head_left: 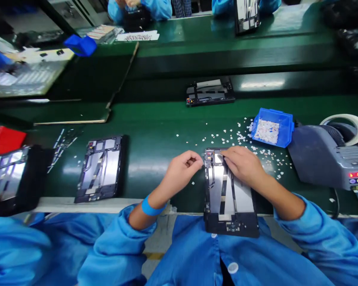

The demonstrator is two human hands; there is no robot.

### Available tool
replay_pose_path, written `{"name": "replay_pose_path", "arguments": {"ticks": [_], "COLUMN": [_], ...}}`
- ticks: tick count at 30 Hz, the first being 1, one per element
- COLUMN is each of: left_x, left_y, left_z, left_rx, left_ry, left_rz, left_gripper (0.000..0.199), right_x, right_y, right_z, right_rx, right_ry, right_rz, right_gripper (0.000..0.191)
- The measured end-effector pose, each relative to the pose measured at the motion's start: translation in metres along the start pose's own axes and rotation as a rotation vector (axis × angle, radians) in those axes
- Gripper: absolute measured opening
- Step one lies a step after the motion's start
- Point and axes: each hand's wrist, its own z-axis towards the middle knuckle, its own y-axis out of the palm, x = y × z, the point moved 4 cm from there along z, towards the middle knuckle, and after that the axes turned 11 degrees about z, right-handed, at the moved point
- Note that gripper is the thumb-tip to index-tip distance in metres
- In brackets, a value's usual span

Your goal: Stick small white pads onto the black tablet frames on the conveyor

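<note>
An opened tablet (244, 194), with silver battery panels and black cables showing, lies in front of me and overhangs the table's near edge. My left hand (183, 169) is closed in a pinch just beside its upper left corner; a tiny whitish bit may be at the fingertips, too small to name. Over the tablet's top part, my right hand (244, 165) is closed, its fingertips touching down beside a small white patch (218, 158). Whatever those fingers hold, if anything, is hidden. Small white pieces (241, 137) lie scattered on the table behind the tablet.
A blue bin (288, 126) of white pieces stands at right, near a grey tape dispenser (313, 155). More opened tablets lie at left (103, 167) and on the back ledge (210, 93). A red bin (6, 140) and a neighbour's sleeve (14, 250) are far left.
</note>
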Motion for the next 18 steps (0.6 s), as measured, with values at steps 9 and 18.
{"name": "replay_pose_path", "arguments": {"ticks": [9,18], "left_x": [0.010,0.020], "left_y": [0.029,0.027], "left_z": [0.007,0.007], "left_rx": [-0.016,-0.106], "left_ry": [0.507,0.531], "left_rz": [0.743,0.805], "left_gripper": [0.018,0.020], "right_x": [0.011,0.008], "right_y": [0.010,0.007], "right_z": [0.017,0.018], "right_rx": [-0.159,-0.185], "right_ry": [-0.243,-0.282], "right_rz": [-0.365,-0.369], "right_gripper": [0.034,0.034]}}
